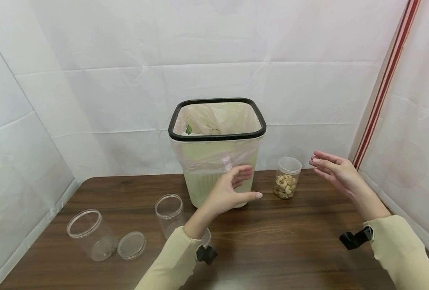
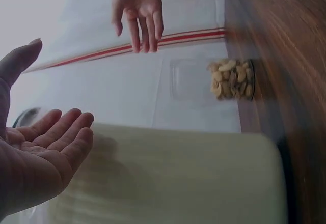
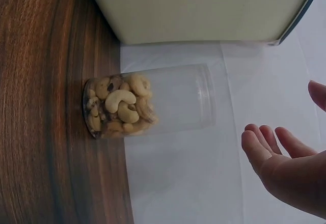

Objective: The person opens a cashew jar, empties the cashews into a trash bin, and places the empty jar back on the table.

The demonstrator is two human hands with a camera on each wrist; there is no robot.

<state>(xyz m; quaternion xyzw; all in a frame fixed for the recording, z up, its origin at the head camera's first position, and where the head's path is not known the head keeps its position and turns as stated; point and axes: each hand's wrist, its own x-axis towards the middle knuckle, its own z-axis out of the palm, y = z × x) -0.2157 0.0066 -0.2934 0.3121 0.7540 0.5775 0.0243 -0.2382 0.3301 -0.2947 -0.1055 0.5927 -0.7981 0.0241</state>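
A clear jar point(image 1: 287, 179), partly filled with cashews and other nuts point(image 3: 122, 104), stands upright on the wooden table to the right of the bin. Its top shows no separate lid in the right wrist view. My right hand point(image 1: 334, 171) hovers to the right of the jar, fingers extended and holding nothing. On the other side, my left hand point(image 1: 232, 191) is held in front of the bin point(image 1: 200, 161), thumb spread from the fingers, its palm empty. Both hands are apart from the jar.
The bin has a black rim and a pinkish liner with some green scraps inside. Two empty clear jars point(image 1: 85, 223) point(image 1: 169, 207) stand at the left, with a round clear lid point(image 1: 132, 245) between them. Another lid point(image 1: 206, 237) is partly hidden by my left wrist. White sheeting point(image 1: 127, 100) encloses the table.
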